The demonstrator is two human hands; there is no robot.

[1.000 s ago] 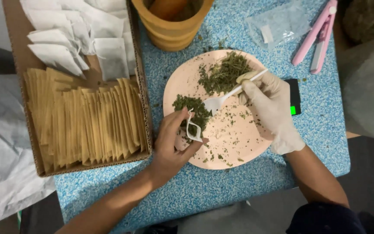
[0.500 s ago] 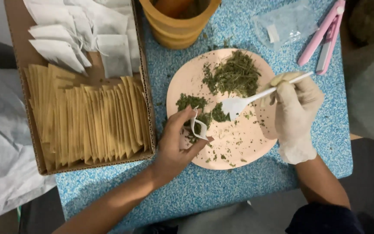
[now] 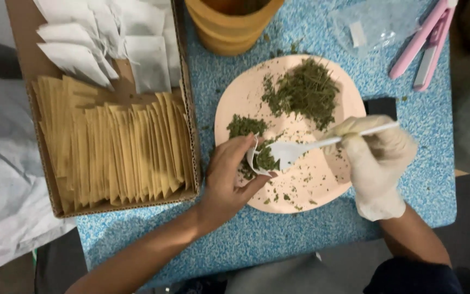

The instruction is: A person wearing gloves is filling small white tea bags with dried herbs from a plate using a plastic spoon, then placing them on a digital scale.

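A round pink plate [image 3: 333,188] lies on the blue speckled table and carries two heaps of dried green herbs [image 3: 304,91]. My bare left hand [image 3: 228,179] pinches a small white tea bag [image 3: 255,160] held open at the plate's left side. My right hand [image 3: 375,155], in a pale glove, grips a white plastic spoon [image 3: 300,148]. The spoon's bowl carries green herbs and rests at the mouth of the bag.
A cardboard box [image 3: 28,38] on the left holds a row of tan paper envelopes [image 3: 115,155] and loose white tea bags [image 3: 110,38]. A yellow-brown wooden mortar [image 3: 229,27], a clear plastic bag [image 3: 373,24], a pink sealer tool [image 3: 428,41] and a black scale [image 3: 381,106] lie beyond the plate.
My right hand drew the spoon back to the right, then swept it left through the herbs to the bag's mouth. My left hand kept the bag open in place.
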